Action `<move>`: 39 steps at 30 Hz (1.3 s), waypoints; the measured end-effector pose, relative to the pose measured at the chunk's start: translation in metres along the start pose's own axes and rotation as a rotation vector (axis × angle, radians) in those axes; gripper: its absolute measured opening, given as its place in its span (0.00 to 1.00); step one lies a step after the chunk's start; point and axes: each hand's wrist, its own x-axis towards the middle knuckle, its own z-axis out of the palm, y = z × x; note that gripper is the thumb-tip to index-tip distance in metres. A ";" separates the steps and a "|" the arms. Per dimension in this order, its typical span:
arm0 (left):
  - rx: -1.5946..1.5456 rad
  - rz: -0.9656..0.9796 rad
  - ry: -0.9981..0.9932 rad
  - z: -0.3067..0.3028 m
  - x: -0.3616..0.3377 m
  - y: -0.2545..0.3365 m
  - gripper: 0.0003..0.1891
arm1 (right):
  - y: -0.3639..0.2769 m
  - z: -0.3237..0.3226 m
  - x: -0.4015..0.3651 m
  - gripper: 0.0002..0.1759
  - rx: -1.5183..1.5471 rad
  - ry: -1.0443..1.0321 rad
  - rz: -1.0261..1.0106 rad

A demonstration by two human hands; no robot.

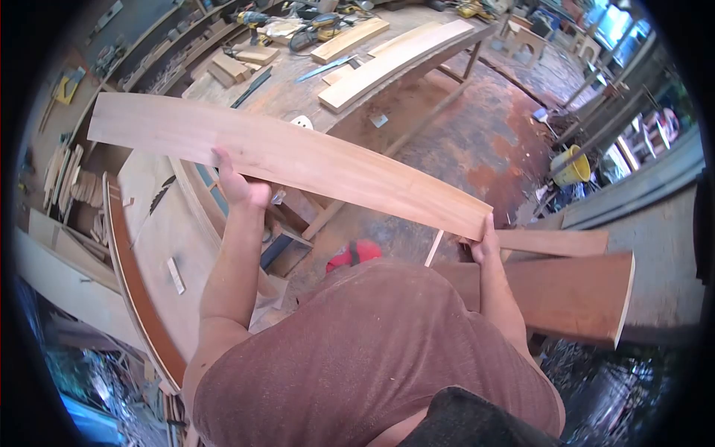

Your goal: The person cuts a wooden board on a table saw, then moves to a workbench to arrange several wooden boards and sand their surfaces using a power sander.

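Remotely, I hold the long plank (290, 159) aloft before the near edge of the counter (285, 98): my left hand (244, 188) grips its lower side, my right hand (486, 243) its right end, apparently spread for balance, though most fingers are hidden behind it

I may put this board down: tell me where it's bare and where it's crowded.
Bare: the pale panel on the left, between the dark jagged object and small wooden strip; the stained floor between workbench and yellow bucket. Crowded: the workbench's far side, with power tools and boards.
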 end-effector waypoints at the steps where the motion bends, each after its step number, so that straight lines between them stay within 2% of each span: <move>1: 0.001 0.011 0.017 0.001 0.004 -0.007 0.38 | -0.016 0.010 0.016 0.31 -0.082 0.024 0.022; 4: -0.043 0.061 0.034 0.005 0.034 -0.034 0.39 | -0.041 0.024 0.079 0.31 -0.063 -0.018 -0.016; 7: -0.093 0.083 0.138 0.005 0.085 -0.063 0.40 | -0.069 0.052 0.136 0.32 -0.084 -0.037 -0.057; 9: -0.105 0.086 0.292 0.012 0.124 -0.081 0.40 | -0.089 0.073 0.175 0.32 -0.147 -0.064 -0.088; 13: -0.118 0.135 0.273 0.012 0.219 -0.122 0.40 | -0.149 0.131 0.247 0.34 -0.180 -0.010 -0.153; 14: -0.136 0.110 0.316 0.019 0.234 -0.129 0.40 | -0.169 0.142 0.267 0.36 -0.176 -0.064 -0.200; 16: -0.147 0.080 0.378 0.034 0.254 -0.138 0.40 | -0.219 0.162 0.297 0.45 -0.080 -0.292 -0.131; 17: -0.135 0.114 0.433 0.046 0.262 -0.139 0.41 | -0.240 0.176 0.314 0.48 -0.021 -0.324 -0.136; 20: -0.114 0.219 0.488 0.050 0.284 -0.140 0.44 | -0.281 0.221 0.381 0.45 0.068 -0.462 -0.174; 22: -0.089 0.285 0.505 0.048 0.289 -0.140 0.45 | -0.292 0.243 0.444 0.37 -0.780 -0.064 -0.432; 24: -0.044 0.423 0.536 0.061 0.281 -0.135 0.47 | -0.282 0.264 0.505 0.30 -1.101 -0.312 -0.764; 26: -0.020 0.545 0.646 0.071 0.269 -0.130 0.47 | -0.278 0.305 0.560 0.32 -1.457 -0.486 -0.908; 27: -0.003 0.648 0.719 0.074 0.259 -0.129 0.47 | -0.272 0.325 0.591 0.32 -1.456 -0.549 -0.899; 29: 0.013 0.769 0.798 0.080 0.229 -0.125 0.49 | -0.255 0.362 0.641 0.38 -1.793 -0.491 -1.363; 30: 0.025 0.850 0.824 0.084 0.213 -0.120 0.50 | -0.249 0.376 0.652 0.38 -1.776 -0.563 -1.362; 32: 0.088 0.981 0.832 0.084 0.171 -0.114 0.50 | -0.232 0.407 0.656 0.46 -2.081 -0.711 -0.951; 34: 0.141 1.112 0.831 0.080 0.121 -0.111 0.50 | -0.201 0.418 0.605 0.50 -2.040 -0.906 -1.097; 36: 0.092 1.368 0.972 0.079 0.072 -0.109 0.53 | -0.160 0.431 0.562 0.53 -2.001 -1.163 -1.097; 38: 0.096 1.443 1.012 0.085 0.027 -0.110 0.53 | -0.122 0.443 0.511 0.52 -1.805 -1.393 -1.167; 39: 0.082 1.498 1.034 0.090 0.012 -0.111 0.53 | -0.096 0.449 0.487 0.52 -1.636 -1.527 -1.137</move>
